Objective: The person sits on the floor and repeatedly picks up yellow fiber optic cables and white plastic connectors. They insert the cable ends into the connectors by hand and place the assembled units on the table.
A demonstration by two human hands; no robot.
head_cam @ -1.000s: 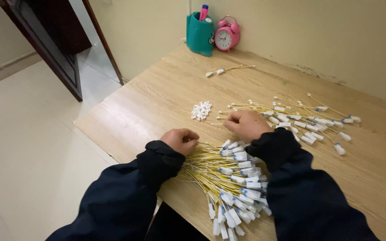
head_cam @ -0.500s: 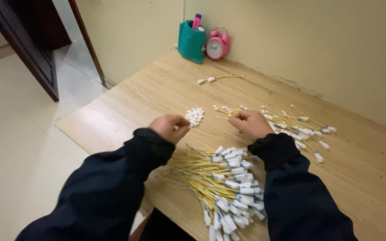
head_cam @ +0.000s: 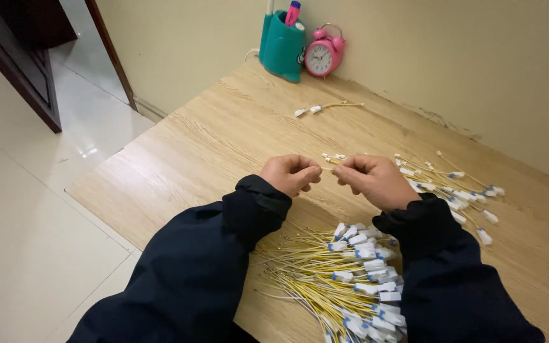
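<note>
1. Over the middle of the wooden table (head_cam: 223,136), I have both hands raised and brought close together, fingertips nearly meeting.
2. My left hand (head_cam: 290,174) is curled, thumb and fingers pinched together; whatever it pinches is too small for me to make out.
3. My right hand (head_cam: 373,181) is likewise curled, its fingertips pinching the end of a thin yellow wire (head_cam: 333,160) with small white ends that pokes out just above the gap between the two hands.
4. Below my wrists, close to the near table edge, lies a big bundle of yellow wires (head_cam: 335,276) with white and blue tags, fanned out between my two dark sleeves.
5. To the right of my right hand, a looser scatter of wires (head_cam: 452,184) with white connectors spreads across the table, partly hidden behind that hand.
6. Farther back, a single pair of wires (head_cam: 325,108) lies alone, well apart from both piles.
7. At the far edge against the wall stand a teal pen holder (head_cam: 282,44) and, just beside it, a pink alarm clock (head_cam: 324,56).
8. Left of the table I see pale floor tiles (head_cam: 27,209) and a dark door (head_cam: 17,60).
</note>
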